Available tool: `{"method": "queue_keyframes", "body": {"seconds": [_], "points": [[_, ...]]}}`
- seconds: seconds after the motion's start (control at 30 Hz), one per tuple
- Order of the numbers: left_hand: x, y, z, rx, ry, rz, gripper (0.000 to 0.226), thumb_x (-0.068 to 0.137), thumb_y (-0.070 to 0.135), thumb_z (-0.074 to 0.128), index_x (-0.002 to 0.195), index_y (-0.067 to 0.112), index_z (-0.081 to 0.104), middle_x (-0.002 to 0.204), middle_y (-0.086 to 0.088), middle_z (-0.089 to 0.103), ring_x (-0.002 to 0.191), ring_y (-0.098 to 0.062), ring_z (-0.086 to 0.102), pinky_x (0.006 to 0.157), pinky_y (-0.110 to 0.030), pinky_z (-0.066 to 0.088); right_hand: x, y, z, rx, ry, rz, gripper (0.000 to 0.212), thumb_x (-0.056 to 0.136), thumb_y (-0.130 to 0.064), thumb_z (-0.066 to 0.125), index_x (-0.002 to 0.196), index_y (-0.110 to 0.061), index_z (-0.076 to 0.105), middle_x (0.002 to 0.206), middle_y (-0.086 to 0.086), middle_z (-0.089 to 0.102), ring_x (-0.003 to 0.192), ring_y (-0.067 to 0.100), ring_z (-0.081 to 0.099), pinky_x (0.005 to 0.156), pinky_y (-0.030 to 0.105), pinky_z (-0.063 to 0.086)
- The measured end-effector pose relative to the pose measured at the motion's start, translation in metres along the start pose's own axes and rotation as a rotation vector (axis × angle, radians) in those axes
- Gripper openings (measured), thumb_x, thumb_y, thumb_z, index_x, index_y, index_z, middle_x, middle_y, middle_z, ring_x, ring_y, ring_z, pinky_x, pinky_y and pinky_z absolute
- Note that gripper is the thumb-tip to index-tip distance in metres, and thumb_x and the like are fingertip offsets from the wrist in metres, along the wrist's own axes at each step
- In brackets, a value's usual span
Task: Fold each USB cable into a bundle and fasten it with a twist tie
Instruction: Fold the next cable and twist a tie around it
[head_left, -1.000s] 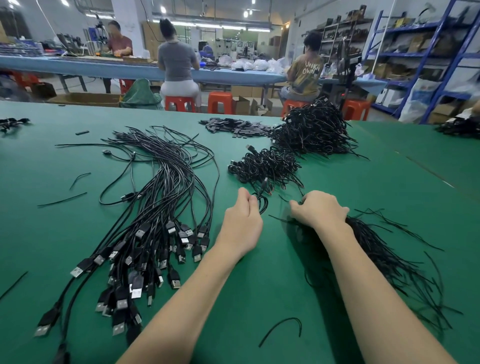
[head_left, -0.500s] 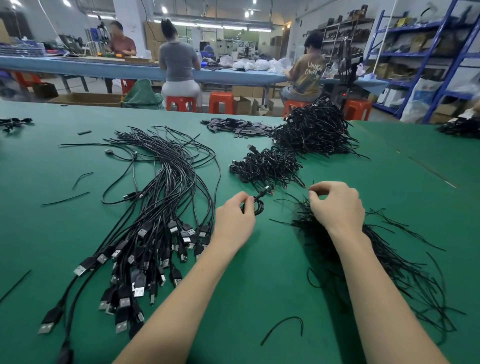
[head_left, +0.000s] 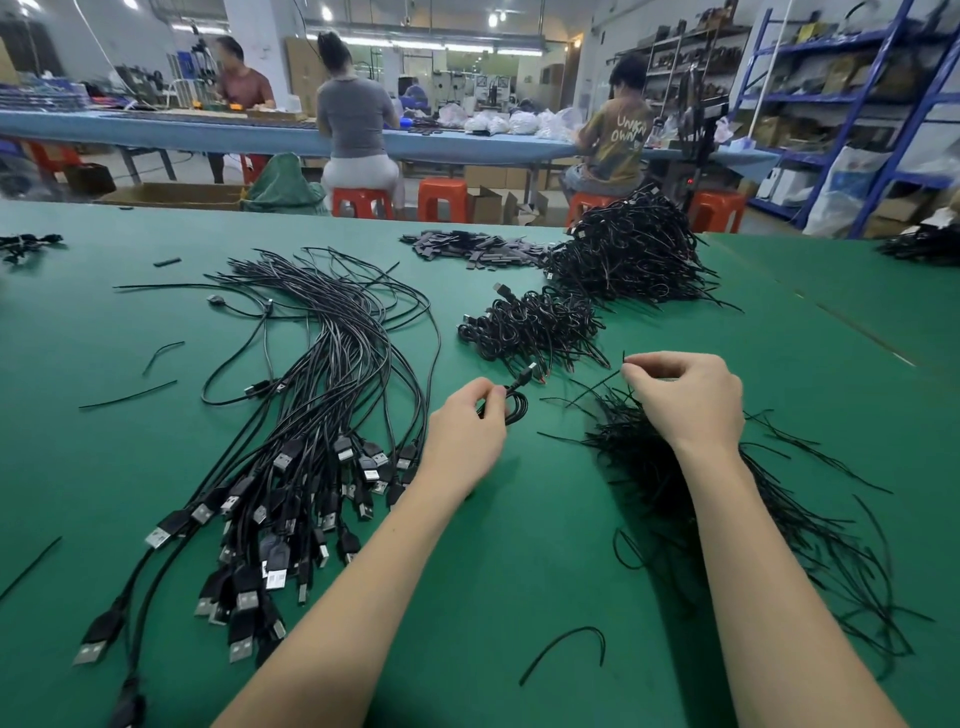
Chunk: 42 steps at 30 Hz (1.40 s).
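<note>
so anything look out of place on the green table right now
Mostly orderly, but a few twist ties lie loose, away from the twist tie pile: one curled near the front edge and two left of the unfolded USB cables, at and.

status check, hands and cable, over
Left hand grips coiled cable. Right hand pinches one twist tie above the tie pile. Tie not yet on. Nothing in the way.
</note>
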<state>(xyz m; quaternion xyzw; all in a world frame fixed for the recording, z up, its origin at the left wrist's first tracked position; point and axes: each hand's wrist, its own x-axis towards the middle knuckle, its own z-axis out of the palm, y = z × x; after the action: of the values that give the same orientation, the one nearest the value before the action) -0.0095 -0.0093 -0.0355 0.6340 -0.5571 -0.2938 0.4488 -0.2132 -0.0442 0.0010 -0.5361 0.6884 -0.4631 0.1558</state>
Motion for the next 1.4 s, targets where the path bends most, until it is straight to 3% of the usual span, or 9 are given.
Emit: {"method": "queue_keyframes", "body": {"seconds": [0.17, 0.33, 0.53, 0.63, 0.8, 0.9, 1.03, 1.17, 1.4], "points": [[0.001, -0.001, -0.001, -0.050, 0.026, -0.017, 0.029, 0.102, 0.039, 0.043, 0.081, 0.025, 0.058, 0.090, 0.003, 0.071, 0.084, -0.029, 0.072, 0.060, -0.028, 0.043, -0.002, -0.002, -0.003, -0.050, 0.041, -0.030, 0.008, 0.087, -0.038, 0.072, 0.087, -0.036, 0.080, 0.066, -0.013, 0.070, 0.058, 0.014, 0.064, 0.056, 0.025, 0.048], [0.001, 0.000, 0.001, 0.001, 0.019, 0.002, 0.029, 0.104, 0.032, 0.037, 0.084, 0.024, 0.057, 0.094, 0.016, 0.067, 0.085, -0.021, 0.072, 0.065, -0.029, 0.047, -0.004, -0.006, -0.003, -0.007, 0.145, -0.097, 0.008, 0.089, -0.035, 0.071, 0.087, -0.035, 0.079, 0.057, -0.009, 0.067, 0.049, 0.015, 0.058, 0.052, 0.022, 0.044], [0.004, -0.003, 0.003, 0.022, -0.034, -0.023, 0.029, 0.101, 0.024, 0.033, 0.095, 0.018, 0.060, 0.093, -0.007, 0.070, 0.097, -0.025, 0.071, 0.064, -0.031, 0.044, -0.003, 0.000, 0.003, 0.033, 0.115, -0.148, 0.011, 0.097, -0.025, 0.060, 0.099, -0.020, 0.069, 0.092, -0.006, 0.072, 0.071, 0.012, 0.065, 0.073, 0.032, 0.054], [0.006, -0.004, 0.004, 0.028, -0.075, -0.029, 0.027, 0.103, 0.023, 0.030, 0.098, 0.019, 0.056, 0.100, -0.006, 0.068, 0.099, -0.025, 0.070, 0.065, -0.032, 0.047, 0.000, 0.000, 0.006, 0.224, 0.042, -0.038, 0.006, 0.098, -0.015, 0.056, 0.097, -0.013, 0.062, 0.086, 0.001, 0.074, 0.072, 0.018, 0.073, 0.074, 0.040, 0.062], [0.008, -0.006, 0.006, -0.065, -0.080, -0.016, 0.005, 0.103, 0.021, 0.028, 0.106, 0.021, 0.032, 0.094, -0.012, 0.060, 0.101, -0.030, 0.069, 0.061, -0.035, 0.041, -0.003, -0.005, 0.005, 0.594, -0.092, 0.101, 0.006, 0.088, 0.003, 0.068, 0.086, -0.003, 0.069, 0.072, 0.009, 0.075, 0.073, 0.023, 0.077, 0.069, 0.031, 0.064], [0.008, -0.002, 0.004, -0.185, -0.067, -0.064, 0.013, 0.103, 0.019, 0.029, 0.093, 0.027, 0.032, 0.096, -0.011, 0.061, 0.082, -0.014, 0.069, 0.054, -0.029, 0.039, -0.010, -0.016, 0.009, 0.747, -0.197, 0.035, 0.006, 0.086, 0.004, 0.074, 0.085, -0.003, 0.073, 0.078, 0.012, 0.077, 0.082, 0.025, 0.077, 0.081, 0.035, 0.063], [0.008, 0.007, 0.001, -0.459, -0.079, -0.175, 0.015, 0.101, 0.010, 0.033, 0.091, 0.022, 0.034, 0.076, -0.005, 0.054, 0.038, -0.001, 0.037, 0.035, -0.017, 0.025, -0.029, -0.037, 0.024, 0.878, -0.296, -0.204, 0.011, 0.088, 0.004, 0.073, 0.088, -0.007, 0.073, 0.089, 0.011, 0.079, 0.093, 0.026, 0.077, 0.083, 0.031, 0.060], [0.008, 0.017, -0.004, -0.703, -0.090, -0.200, 0.014, 0.102, 0.004, 0.035, 0.093, 0.015, 0.035, 0.066, -0.003, 0.048, 0.040, -0.005, 0.029, 0.035, -0.016, 0.020, -0.045, -0.041, 0.043, 0.761, -0.388, -0.379, 0.011, 0.087, 0.006, 0.073, 0.087, -0.005, 0.073, 0.095, 0.009, 0.079, 0.094, 0.024, 0.076, 0.085, 0.029, 0.058], [0.009, 0.021, -0.013, -0.771, -0.086, -0.204, 0.009, 0.103, 0.012, 0.037, 0.094, 0.014, 0.035, 0.061, -0.003, 0.047, 0.042, -0.007, 0.028, 0.035, -0.017, 0.018, -0.044, -0.035, 0.047, 0.576, -0.474, -0.446, 0.009, 0.087, 0.009, 0.071, 0.085, 0.001, 0.069, 0.093, 0.011, 0.077, 0.100, 0.015, 0.075, 0.092, 0.029, 0.058]]}}
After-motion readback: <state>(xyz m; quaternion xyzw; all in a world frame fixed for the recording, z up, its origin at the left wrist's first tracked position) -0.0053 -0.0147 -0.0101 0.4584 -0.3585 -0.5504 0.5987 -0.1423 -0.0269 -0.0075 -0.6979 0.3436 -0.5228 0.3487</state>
